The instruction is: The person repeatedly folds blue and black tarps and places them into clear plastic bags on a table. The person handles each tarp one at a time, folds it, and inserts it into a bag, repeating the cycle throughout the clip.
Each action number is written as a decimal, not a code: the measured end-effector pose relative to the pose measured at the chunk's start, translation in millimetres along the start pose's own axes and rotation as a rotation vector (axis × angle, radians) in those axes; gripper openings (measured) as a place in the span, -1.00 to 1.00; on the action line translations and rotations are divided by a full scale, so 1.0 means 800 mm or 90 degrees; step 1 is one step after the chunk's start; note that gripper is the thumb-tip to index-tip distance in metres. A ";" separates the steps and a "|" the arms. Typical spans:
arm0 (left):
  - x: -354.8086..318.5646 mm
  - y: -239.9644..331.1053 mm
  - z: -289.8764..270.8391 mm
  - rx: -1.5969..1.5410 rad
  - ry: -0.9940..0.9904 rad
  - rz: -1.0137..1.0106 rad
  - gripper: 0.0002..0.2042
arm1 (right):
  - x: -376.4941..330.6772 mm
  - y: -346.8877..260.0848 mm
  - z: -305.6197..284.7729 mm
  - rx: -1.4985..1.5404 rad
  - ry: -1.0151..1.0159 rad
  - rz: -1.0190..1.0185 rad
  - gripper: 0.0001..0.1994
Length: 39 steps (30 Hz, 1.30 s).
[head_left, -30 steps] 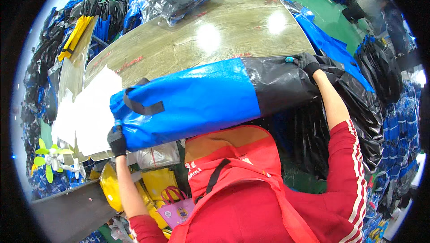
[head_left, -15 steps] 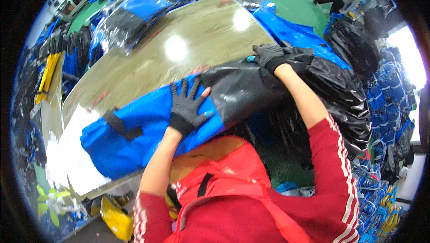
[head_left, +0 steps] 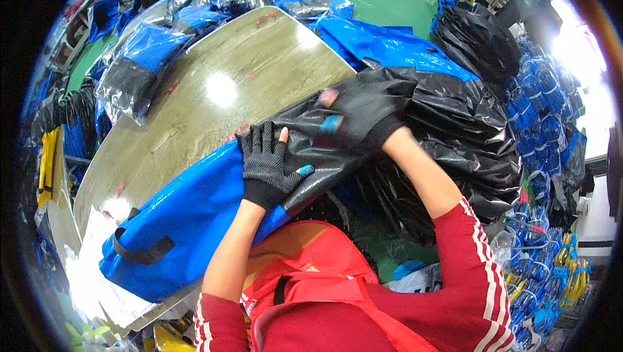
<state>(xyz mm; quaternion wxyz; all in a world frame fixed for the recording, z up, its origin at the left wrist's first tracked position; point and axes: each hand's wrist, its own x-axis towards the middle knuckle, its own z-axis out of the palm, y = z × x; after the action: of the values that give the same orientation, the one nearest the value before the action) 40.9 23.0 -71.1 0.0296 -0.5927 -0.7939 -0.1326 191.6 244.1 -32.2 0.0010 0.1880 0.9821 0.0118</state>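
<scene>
A long blue-and-black waterproof bag (head_left: 188, 202) lies flat and slantwise along the near edge of the table, with a black strap (head_left: 146, 248) on its blue end. My left hand (head_left: 267, 167), in a dark knit glove with some bare fingertips, presses on it with spread fingers where blue meets black. Over the black part is my right hand (head_left: 371, 115), gloved the same way; its fingers are smeared by motion, so I cannot tell whether they grip the material. Blue bands show on both thumbs. Crumpled black sheeting (head_left: 454, 118) spreads beside my right wrist.
The wooden-topped table (head_left: 259, 47) has clear-wrapped blue-and-black packs (head_left: 146, 60) along its far left edge. Blue sheeting (head_left: 396, 43) drapes past its far right edge. Bundled blue items (head_left: 545, 125) are stacked at right. A bright white sheet (head_left: 97, 274) lies near left.
My right hand has moved from the bag's far edge toward me and nearer my left hand. My left hand now rests at the colour seam. The whole view has shifted a little.
</scene>
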 end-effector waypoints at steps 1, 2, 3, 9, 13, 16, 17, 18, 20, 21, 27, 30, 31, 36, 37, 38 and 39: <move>0.002 0.002 0.001 0.031 -0.038 -0.015 -0.11 | -0.003 0.034 0.016 0.014 0.120 0.116 -0.56; 0.003 0.003 0.002 0.000 -0.046 -0.008 -0.09 | -0.007 0.047 0.008 -0.018 0.256 0.104 -0.60; 0.004 0.006 0.002 -0.018 0.001 0.018 -0.08 | -0.007 0.064 0.020 0.041 0.264 0.099 -0.63; 0.017 0.025 0.017 -0.076 0.008 -0.054 0.04 | -0.036 0.068 0.099 0.276 0.680 0.327 -0.55; 0.021 0.039 0.019 -0.065 0.023 -0.033 0.07 | -0.075 0.059 0.125 0.905 0.649 0.687 -0.59; 0.025 0.045 0.013 -0.104 -0.035 -0.011 0.04 | -0.082 0.046 0.064 1.134 0.471 0.526 -0.62; 0.027 0.046 0.013 -0.067 -0.089 -0.028 0.05 | -0.077 0.037 0.031 1.131 0.420 0.468 -0.62; 0.029 0.045 0.016 -0.053 -0.036 -0.017 0.05 | -0.070 0.019 -0.003 1.213 0.419 0.520 -0.61; 0.030 0.041 0.028 -0.043 0.048 -0.011 0.01 | -0.062 -0.046 -0.062 1.191 0.467 0.360 -0.66; 0.029 0.035 0.034 -0.057 0.107 0.040 -0.01 | -0.055 -0.081 -0.084 0.840 0.354 0.342 -0.68; -0.029 0.041 0.022 -0.058 -0.017 0.015 -0.19 | -0.025 -0.235 -0.048 0.305 0.275 -0.224 -0.72; -0.084 0.067 -0.047 -0.106 -0.252 0.123 -0.27 | -0.030 -0.246 -0.018 0.233 0.197 -0.248 -0.59; -0.106 0.069 -0.076 -0.185 -0.400 0.197 -0.30 | -0.033 -0.248 -0.014 0.195 0.128 -0.232 -0.47; -0.139 -0.030 -0.127 0.089 0.087 -0.099 -0.38 | -0.018 -0.230 -0.021 0.223 0.045 -0.299 -0.32; -0.141 -0.052 -0.111 0.074 0.019 -0.090 -0.36 | -0.005 -0.212 -0.021 0.278 0.012 -0.268 -0.33; -0.145 -0.068 -0.088 0.037 -0.049 -0.134 -0.34 | 0.011 -0.207 -0.015 0.269 0.085 -0.227 -0.33; -0.155 -0.079 -0.066 0.058 -0.076 -0.122 -0.32 | 0.031 -0.189 -0.009 0.187 0.088 -0.163 -0.34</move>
<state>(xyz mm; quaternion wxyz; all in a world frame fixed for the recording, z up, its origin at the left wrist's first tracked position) 11.4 -122.2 -56.9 -0.0033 -0.5193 -0.8523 -0.0630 112.8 112.4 -28.6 -0.0924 0.0587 0.9868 -0.1191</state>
